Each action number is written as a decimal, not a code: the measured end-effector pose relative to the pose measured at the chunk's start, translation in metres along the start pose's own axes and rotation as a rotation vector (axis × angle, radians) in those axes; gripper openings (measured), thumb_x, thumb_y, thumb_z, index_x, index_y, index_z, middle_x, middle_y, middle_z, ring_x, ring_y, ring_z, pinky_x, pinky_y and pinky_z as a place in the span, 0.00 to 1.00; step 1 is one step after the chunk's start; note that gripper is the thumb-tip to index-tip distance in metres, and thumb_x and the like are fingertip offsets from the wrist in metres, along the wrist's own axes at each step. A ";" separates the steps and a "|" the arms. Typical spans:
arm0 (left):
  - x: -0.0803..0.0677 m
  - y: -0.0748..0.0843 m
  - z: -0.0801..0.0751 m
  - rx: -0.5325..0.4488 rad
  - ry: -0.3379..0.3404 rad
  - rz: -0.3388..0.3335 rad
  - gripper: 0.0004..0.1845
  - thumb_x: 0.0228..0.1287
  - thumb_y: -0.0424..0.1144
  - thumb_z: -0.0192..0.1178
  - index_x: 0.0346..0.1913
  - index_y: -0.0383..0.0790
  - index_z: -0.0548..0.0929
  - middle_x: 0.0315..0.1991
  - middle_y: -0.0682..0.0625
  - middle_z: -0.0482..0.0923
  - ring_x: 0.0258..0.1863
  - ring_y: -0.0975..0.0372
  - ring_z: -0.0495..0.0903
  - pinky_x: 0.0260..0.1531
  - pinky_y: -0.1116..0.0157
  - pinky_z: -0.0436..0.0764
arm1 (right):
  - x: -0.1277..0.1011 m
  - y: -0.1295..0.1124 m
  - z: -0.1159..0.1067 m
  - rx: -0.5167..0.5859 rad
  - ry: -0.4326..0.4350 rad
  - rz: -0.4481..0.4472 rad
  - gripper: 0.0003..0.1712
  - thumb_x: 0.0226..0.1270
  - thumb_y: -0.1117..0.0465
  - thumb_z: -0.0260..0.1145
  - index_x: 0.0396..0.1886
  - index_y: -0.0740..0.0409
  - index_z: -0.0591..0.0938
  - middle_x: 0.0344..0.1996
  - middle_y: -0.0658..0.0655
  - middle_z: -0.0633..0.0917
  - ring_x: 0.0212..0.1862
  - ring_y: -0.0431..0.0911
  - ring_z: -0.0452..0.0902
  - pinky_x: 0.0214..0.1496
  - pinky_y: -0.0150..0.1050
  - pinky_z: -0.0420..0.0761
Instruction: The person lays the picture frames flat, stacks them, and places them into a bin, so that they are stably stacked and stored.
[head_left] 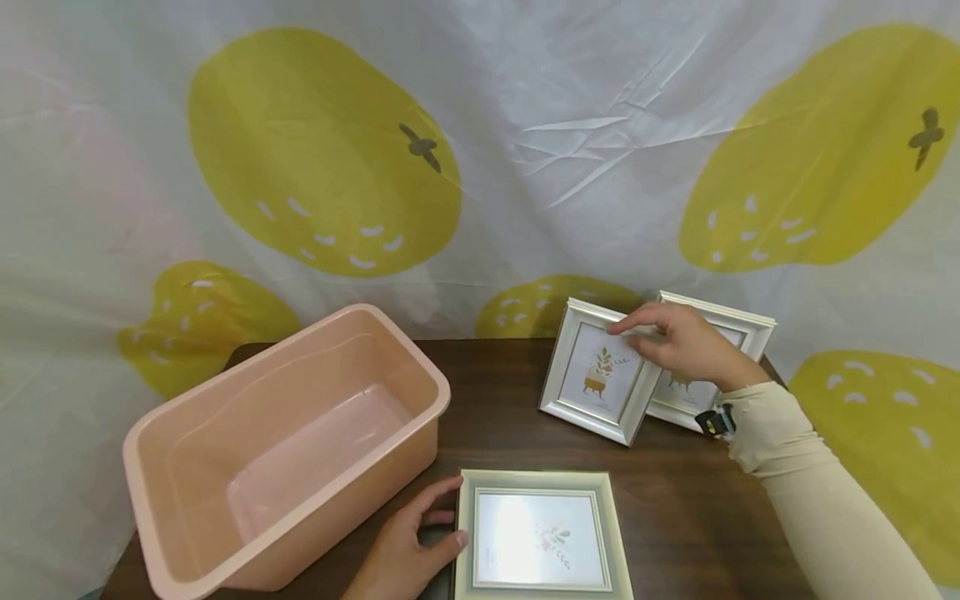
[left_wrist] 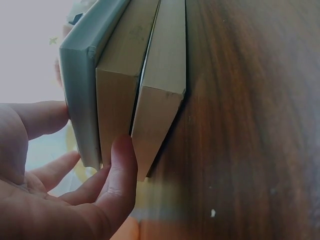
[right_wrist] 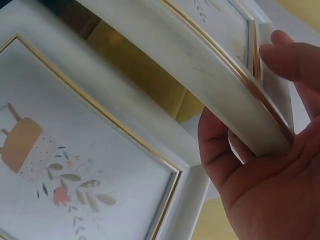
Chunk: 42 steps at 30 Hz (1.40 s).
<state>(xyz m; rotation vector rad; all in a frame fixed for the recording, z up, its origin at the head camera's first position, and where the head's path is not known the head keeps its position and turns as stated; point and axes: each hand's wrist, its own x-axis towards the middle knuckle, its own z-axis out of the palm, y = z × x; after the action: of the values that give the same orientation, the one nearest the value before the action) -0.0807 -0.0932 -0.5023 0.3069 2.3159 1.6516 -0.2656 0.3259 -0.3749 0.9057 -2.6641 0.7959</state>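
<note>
We see a white picture frame (head_left: 596, 375) tilted back at the far side of a dark wooden desk (head_left: 495, 408), its upper right corner gripped by a right hand (head_left: 690, 346), the thumb and fingers pinching it from both faces. Whether the frame's lower edge touches the wood, we cannot tell. Just behind and to the right leans a second frame (right_wrist: 90, 160), partly covered by the first and by the hand, its print showing a pot and leaves. Nearer us lies a stack of three frames (head_left: 540, 542), the top one face up and catching the light. A left hand (head_left: 408, 542) touches the stack's left side, fingers spread apart. To the left we find a pink tub (head_left: 360, 496). A beige sleeve (head_left: 832, 492) covers the right arm, and a pale cloth (head_left: 570, 192) with yellow fruit hangs behind.
</note>
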 end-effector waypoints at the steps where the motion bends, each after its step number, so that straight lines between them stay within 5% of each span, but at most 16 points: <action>1: 0.000 0.000 0.000 0.001 -0.001 0.001 0.33 0.71 0.47 0.70 0.76 0.57 0.73 0.76 0.42 0.72 0.63 0.48 0.82 0.51 0.60 0.86 | 0.000 0.000 0.000 0.003 0.000 -0.004 0.20 0.66 0.74 0.71 0.49 0.46 0.93 0.45 0.48 0.93 0.48 0.38 0.83 0.53 0.24 0.76; 11: 0.002 0.000 0.001 -0.014 -0.005 0.006 0.33 0.72 0.47 0.69 0.77 0.57 0.72 0.74 0.42 0.73 0.63 0.49 0.81 0.50 0.63 0.86 | -0.010 -0.006 -0.001 -0.009 0.105 -0.112 0.22 0.62 0.79 0.70 0.48 0.53 0.93 0.41 0.51 0.93 0.44 0.38 0.84 0.51 0.23 0.76; 16: 0.003 -0.001 0.000 -0.046 0.001 -0.004 0.33 0.71 0.44 0.70 0.76 0.55 0.73 0.74 0.40 0.73 0.64 0.46 0.80 0.44 0.68 0.86 | -0.020 -0.010 -0.003 0.054 0.175 -0.056 0.21 0.65 0.78 0.70 0.52 0.54 0.92 0.43 0.53 0.91 0.40 0.33 0.76 0.42 0.24 0.72; 23: 0.002 0.001 0.001 -0.060 0.008 -0.014 0.31 0.70 0.44 0.71 0.73 0.51 0.76 0.72 0.40 0.74 0.64 0.45 0.79 0.45 0.69 0.86 | -0.042 -0.026 -0.008 0.120 0.260 0.054 0.21 0.70 0.75 0.68 0.55 0.49 0.91 0.48 0.49 0.89 0.47 0.30 0.80 0.45 0.20 0.76; 35: 0.004 0.026 0.008 -0.111 0.226 0.059 0.17 0.70 0.35 0.70 0.59 0.49 0.84 0.60 0.48 0.83 0.55 0.57 0.82 0.43 0.68 0.86 | -0.069 -0.062 -0.012 0.285 0.353 -0.019 0.21 0.66 0.84 0.64 0.51 0.64 0.90 0.49 0.51 0.87 0.51 0.37 0.82 0.40 0.23 0.83; 42: 0.005 0.040 0.009 -0.168 0.250 0.154 0.17 0.70 0.32 0.69 0.59 0.45 0.84 0.55 0.44 0.84 0.53 0.59 0.84 0.42 0.68 0.86 | -0.080 -0.080 -0.010 0.326 0.380 -0.077 0.25 0.60 0.89 0.62 0.50 0.67 0.89 0.48 0.56 0.87 0.49 0.40 0.83 0.40 0.23 0.83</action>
<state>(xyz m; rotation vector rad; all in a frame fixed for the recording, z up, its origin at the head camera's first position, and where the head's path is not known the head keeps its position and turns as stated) -0.0820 -0.0702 -0.4679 0.2613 2.3567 2.0517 -0.1529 0.3176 -0.3619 0.8199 -2.1970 1.2662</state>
